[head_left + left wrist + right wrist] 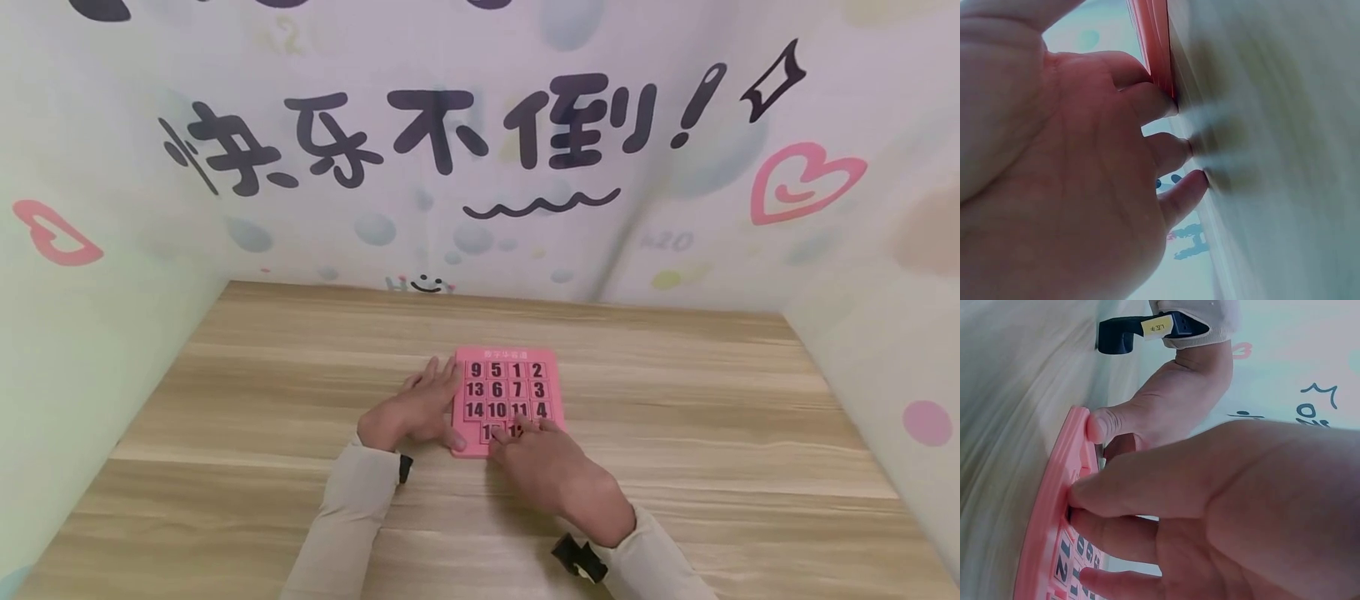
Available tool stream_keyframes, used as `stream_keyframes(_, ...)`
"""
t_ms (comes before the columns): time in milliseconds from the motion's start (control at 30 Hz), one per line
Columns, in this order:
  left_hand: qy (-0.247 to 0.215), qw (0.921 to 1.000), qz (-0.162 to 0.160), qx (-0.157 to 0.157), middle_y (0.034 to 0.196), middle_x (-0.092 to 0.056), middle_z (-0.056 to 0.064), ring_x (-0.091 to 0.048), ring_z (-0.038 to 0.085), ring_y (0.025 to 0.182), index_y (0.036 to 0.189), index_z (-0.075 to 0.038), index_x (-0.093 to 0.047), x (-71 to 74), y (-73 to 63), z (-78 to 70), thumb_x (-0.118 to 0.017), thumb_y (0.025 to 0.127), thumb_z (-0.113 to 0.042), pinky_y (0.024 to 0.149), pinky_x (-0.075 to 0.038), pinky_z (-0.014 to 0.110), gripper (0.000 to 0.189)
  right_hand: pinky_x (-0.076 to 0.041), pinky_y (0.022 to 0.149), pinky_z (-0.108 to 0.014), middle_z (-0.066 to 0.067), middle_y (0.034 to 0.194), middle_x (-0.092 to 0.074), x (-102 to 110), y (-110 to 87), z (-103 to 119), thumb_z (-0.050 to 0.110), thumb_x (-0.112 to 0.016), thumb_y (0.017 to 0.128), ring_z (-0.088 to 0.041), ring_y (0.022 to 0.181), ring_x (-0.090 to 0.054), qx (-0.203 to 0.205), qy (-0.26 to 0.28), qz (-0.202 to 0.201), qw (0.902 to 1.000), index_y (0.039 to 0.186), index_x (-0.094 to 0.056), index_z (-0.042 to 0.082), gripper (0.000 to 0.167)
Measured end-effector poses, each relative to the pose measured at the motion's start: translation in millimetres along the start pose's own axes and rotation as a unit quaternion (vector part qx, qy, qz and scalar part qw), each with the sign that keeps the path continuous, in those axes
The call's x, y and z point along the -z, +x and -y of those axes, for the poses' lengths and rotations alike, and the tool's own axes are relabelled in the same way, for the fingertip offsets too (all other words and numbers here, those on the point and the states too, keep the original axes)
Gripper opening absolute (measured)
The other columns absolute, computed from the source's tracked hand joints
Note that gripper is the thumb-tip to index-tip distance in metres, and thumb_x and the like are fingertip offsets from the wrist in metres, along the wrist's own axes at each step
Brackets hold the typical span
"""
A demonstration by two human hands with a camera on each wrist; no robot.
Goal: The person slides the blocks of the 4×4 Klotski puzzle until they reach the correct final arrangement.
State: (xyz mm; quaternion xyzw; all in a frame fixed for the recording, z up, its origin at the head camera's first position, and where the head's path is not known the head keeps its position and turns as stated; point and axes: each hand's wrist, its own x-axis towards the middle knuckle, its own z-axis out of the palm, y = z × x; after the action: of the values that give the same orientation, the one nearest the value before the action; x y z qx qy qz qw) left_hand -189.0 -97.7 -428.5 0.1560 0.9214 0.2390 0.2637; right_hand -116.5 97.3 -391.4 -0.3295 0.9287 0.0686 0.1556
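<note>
A pink sliding number puzzle lies flat on the table, its numbered tiles in rows. In the bottom row, a gap shows at the left end, beside a tile partly covered by fingers. My left hand holds the puzzle's left side. Its thumb rests on the near left corner; in the left wrist view the fingertips touch the tabletop beside the pink edge. Over the lower rows, my right hand touches the tiles with thumb and fingertips, hiding the bottom right corner. The right wrist view shows its thumb and index finger close together.
The wood-grain table extends around the puzzle. A printed backdrop with large black characters rises behind it, and pale side walls stand left and right. Each wrist wears a black strap at the light sleeve.
</note>
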Motion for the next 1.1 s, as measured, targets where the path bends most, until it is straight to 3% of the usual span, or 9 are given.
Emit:
stream_keyframes(400,0.007,0.9999,-0.001,-0.008,0.166,0.006,0.012,0.013,0.035,0.152,0.159,-0.003,-0.004,-1.5,-0.9,-0.2,-0.084,0.076,-0.032,0.123,0.003,0.052,0.119,-0.043,0.110,-0.051,-0.003,0.140,-0.060,3,-3.6,-1,0.011,-0.059,0.096,-0.030,0.134,-0.051,-0.018,-0.017,-0.004,0.9997,0.131,-0.065,0.017,0.036)
stream_keyframes(667,0.013,0.9999,-0.002,-0.011,0.166,0.007,0.011,0.014,0.034,0.152,0.159,-0.004,-0.002,2.0,0.6,-0.3,-0.083,0.077,-0.035,0.124,0.004,0.051,0.119,-0.033,0.116,-0.055,-0.003,0.153,-0.046,-1,3.7,-3,0.010,-0.053,0.100,-0.035,0.145,-0.035,-0.022,0.007,-0.042,0.9988,0.143,-0.054,0.013,0.044)
stream_keyframes(800,0.009,0.9999,0.002,-0.007,0.166,0.006,0.010,0.014,0.032,0.152,0.159,-0.004,-0.003,1.0,-0.2,-0.1,-0.083,0.077,-0.034,0.124,0.004,0.050,0.118,-0.027,0.119,-0.055,-0.003,0.157,-0.038,-8,10.4,-1,0.023,-0.050,0.103,-0.036,0.148,-0.029,-0.017,0.026,-0.055,0.9980,0.148,-0.047,0.014,0.046)
stream_keyframes(967,0.015,0.9999,0.002,-0.005,0.167,0.005,0.010,0.014,0.032,0.152,0.159,-0.004,-0.003,-0.1,-0.7,1.0,-0.082,0.077,-0.036,0.124,0.004,0.051,0.118,-0.024,0.119,-0.056,-0.001,0.160,-0.033,-16,19.6,1,0.052,-0.036,0.103,-0.036,0.150,-0.023,-0.014,0.030,-0.069,0.9971,0.152,-0.041,0.014,0.063)
stream_keyframes(1100,0.014,0.9999,0.004,-0.003,0.167,0.005,0.009,0.014,0.032,0.152,0.159,-0.005,-0.003,-0.8,-0.2,1.8,-0.082,0.077,-0.036,0.124,0.004,0.051,0.118,-0.024,0.119,-0.057,-0.001,0.160,-0.032,-20,22.7,1,0.057,-0.031,0.102,-0.037,0.150,-0.022,-0.015,0.040,-0.071,0.9966,0.152,-0.040,0.013,0.068)
